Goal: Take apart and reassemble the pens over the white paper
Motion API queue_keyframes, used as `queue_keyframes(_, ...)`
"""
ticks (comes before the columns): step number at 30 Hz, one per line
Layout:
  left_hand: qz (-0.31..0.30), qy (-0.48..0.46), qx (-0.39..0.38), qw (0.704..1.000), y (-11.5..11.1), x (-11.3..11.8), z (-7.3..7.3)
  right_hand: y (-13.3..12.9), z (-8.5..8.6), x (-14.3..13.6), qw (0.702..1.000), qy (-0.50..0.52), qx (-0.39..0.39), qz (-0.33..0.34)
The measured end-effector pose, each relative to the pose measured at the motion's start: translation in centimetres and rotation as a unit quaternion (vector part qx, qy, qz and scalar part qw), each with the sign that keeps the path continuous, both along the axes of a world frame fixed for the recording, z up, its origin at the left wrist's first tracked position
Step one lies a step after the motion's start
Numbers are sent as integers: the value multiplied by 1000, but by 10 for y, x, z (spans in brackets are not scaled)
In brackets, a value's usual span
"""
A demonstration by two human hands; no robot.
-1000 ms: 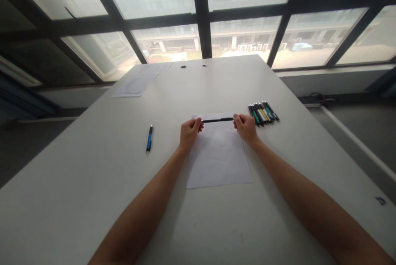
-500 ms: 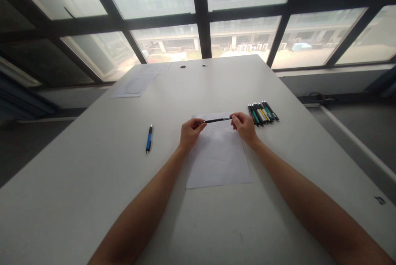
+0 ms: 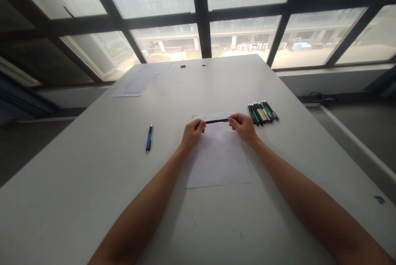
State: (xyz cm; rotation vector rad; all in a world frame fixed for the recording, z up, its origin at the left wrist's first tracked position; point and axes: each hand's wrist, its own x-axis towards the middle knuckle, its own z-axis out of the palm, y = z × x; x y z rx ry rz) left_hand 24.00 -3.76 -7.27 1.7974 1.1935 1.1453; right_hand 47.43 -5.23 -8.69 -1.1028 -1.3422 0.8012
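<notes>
Between my two hands a slim black pen [image 3: 216,121] is held nearly level, above the top part of a white sheet of paper [image 3: 219,162]. My left hand [image 3: 193,132] pinches the pen's left end. At the other end, the fingers of my right hand [image 3: 241,126] are closed on the pen and cover its tip. Just right of that hand lies a row of several pens [image 3: 262,113] with black, green, white and yellow barrels. A blue and black pen [image 3: 149,138] rests alone on the table, left of my left hand.
The white table [image 3: 93,182] reaches to large dark-framed windows. Printed papers [image 3: 136,81] lie at its far left corner. Near the far edge are a round dark cable hole [image 3: 183,66] and a small dark object [image 3: 204,65]. A white rail [image 3: 355,141] runs beyond the right edge.
Both hands have shifted their grip slightly inward along the black pen, so less of it shows. Its pale marking near the right end is now out of sight. The other pens have not moved.
</notes>
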Motion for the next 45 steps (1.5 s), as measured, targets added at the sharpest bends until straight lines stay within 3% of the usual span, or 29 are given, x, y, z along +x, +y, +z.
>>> queue_keyframes(11,-9,-7,-12,1000,-2,1,1,1,-2,1,1000,9,11,16)
queue_keyframes(19,-7,-68,-7,998,-1,4,2,1,0,1,999,26,5,-41)
queue_keyframes(28,17,-51,7,999,0,4,-1,0,2,-1,1000,10,5,-25)
queue_keyframes(37,8,-10,8,1000,-4,4,7,-1,2,0,1000,9,7,-15)
queue_keyframes(45,14,-43,-4,999,-1,4,2,-1,2,0,999,10,10,-30)
